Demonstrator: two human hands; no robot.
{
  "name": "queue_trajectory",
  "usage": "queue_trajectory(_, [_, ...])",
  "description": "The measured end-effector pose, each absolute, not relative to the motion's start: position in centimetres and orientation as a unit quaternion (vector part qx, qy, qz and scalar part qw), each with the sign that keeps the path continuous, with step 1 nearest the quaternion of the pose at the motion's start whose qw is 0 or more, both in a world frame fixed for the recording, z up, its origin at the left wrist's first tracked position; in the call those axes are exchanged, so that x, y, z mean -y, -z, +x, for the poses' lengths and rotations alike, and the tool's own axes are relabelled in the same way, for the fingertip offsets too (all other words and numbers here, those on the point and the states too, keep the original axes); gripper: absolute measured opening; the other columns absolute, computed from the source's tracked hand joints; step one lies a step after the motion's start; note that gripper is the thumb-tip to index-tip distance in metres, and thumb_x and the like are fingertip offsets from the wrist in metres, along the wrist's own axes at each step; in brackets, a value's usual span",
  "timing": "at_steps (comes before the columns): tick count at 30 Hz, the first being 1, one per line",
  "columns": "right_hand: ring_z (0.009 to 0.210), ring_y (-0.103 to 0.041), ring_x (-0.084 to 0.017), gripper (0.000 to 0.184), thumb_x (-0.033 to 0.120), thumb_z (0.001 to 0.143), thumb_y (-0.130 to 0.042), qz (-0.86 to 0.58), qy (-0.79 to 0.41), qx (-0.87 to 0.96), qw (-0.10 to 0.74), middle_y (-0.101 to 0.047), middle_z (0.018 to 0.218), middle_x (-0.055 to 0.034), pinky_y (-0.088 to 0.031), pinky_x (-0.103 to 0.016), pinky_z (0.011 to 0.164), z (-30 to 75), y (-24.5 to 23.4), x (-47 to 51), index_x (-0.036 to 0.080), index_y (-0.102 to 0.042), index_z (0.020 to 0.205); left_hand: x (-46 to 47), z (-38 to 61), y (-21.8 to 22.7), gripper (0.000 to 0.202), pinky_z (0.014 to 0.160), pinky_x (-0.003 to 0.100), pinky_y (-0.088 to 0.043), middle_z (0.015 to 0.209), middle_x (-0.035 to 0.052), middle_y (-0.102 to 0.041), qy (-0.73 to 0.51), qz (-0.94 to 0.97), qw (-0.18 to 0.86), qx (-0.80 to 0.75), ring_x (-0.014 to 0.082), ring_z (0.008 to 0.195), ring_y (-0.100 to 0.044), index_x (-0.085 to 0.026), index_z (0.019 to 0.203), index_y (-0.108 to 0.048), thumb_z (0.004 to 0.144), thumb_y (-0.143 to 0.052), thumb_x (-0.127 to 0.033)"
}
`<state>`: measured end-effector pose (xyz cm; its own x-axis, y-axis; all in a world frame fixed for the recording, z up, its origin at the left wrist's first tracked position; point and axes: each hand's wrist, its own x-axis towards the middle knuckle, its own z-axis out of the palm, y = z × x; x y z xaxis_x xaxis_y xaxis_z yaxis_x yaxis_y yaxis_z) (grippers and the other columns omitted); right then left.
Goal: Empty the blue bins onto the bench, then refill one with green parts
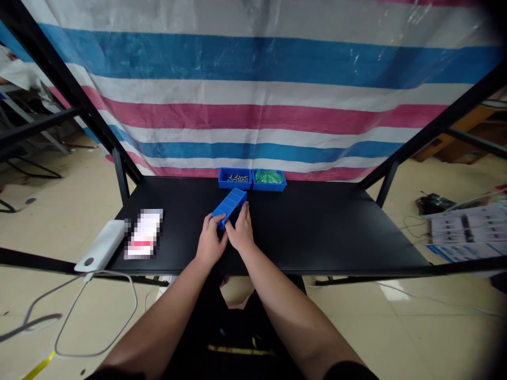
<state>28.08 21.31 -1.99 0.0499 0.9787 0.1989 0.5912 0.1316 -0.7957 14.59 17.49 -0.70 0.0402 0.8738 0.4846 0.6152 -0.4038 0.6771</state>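
Both my hands are around a blue plastic bin (pixel 229 205), tilted over the middle of the black table. My left hand (pixel 210 240) grips its near left end, fingers bent over the edge. On its right side lies my right hand (pixel 241 230), with the fingers pressed along the wall. The bin's ridged side faces up and left; its inside is mostly hidden. Beyond it stand two more blue bins side by side. The left bin (pixel 235 186) holds small metal parts that look like screws, and the right bin (pixel 270 187) holds a green plastic bag (pixel 269 176).
On the left of the black table (pixel 325 227) lie a blurred-out flat panel (pixel 144 235) and a white power strip (pixel 102 245) with a grey cable hanging down. Black frame posts rise at both sides. A striped sheet (pixel 253 95) hangs behind.
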Motion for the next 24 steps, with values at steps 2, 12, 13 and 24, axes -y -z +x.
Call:
queue_trajectory(2, [0.163, -0.012, -0.041, 0.101, 0.047, 0.096, -0.056, -0.617, -0.245, 0.646, 0.378, -0.011, 0.174, -0.0263, -0.021, -0.061, 0.130, 28.0, 1.9, -21.3, 0.001, -0.003, 0.168, -17.6, 14.5, 0.7, 0.049, 0.112, 0.049, -0.052, 0.141, 0.0151, -0.056, -0.454, 0.703, 0.153, -0.525, 0.0290, 0.135, -0.059, -0.024, 0.138, -0.053, 0.091, -0.065, -0.021])
queue_trajectory(12, [0.163, -0.008, -0.041, 0.074, 0.049, 0.103, -0.044, -0.639, -0.224, 0.649, 0.347, -0.016, 0.176, -0.0189, -0.016, -0.060, 0.131, 27.3, 0.9, -21.1, 0.008, -0.034, 0.163, -18.1, 14.3, 1.1, 0.086, 0.113, 0.053, -0.052, 0.156, 0.0200, -0.053, -0.473, 0.655, 0.216, -0.549, 0.0336, 0.140, -0.058, -0.023, 0.162, -0.032, 0.086, -0.072, -0.029])
queue_trajectory(13, [0.163, -0.008, -0.041, 0.071, 0.047, 0.103, -0.045, -0.639, -0.222, 0.649, 0.347, -0.017, 0.175, -0.0179, -0.016, -0.060, 0.131, 27.3, 0.8, -21.0, 0.009, -0.037, 0.162, -18.2, 14.2, 1.0, 0.081, 0.116, 0.053, -0.051, 0.157, 0.0195, -0.052, -0.476, 0.660, 0.207, -0.543, 0.0333, 0.142, -0.057, -0.022, 0.160, -0.036, 0.087, -0.071, -0.027])
queue_trajectory(24, [0.163, -0.007, -0.040, 0.068, 0.043, 0.102, -0.050, -0.659, -0.201, 0.666, 0.286, -0.019, 0.175, -0.0187, -0.012, -0.057, 0.131, 26.8, -0.1, -20.8, 0.008, -0.044, 0.160, -18.6, 13.8, 0.7, 0.070, 0.122, 0.051, -0.044, 0.155, 0.0162, -0.056, -0.504, 0.674, 0.178, -0.511, 0.0305, 0.144, -0.054, -0.021, 0.154, -0.045, 0.088, -0.066, -0.021])
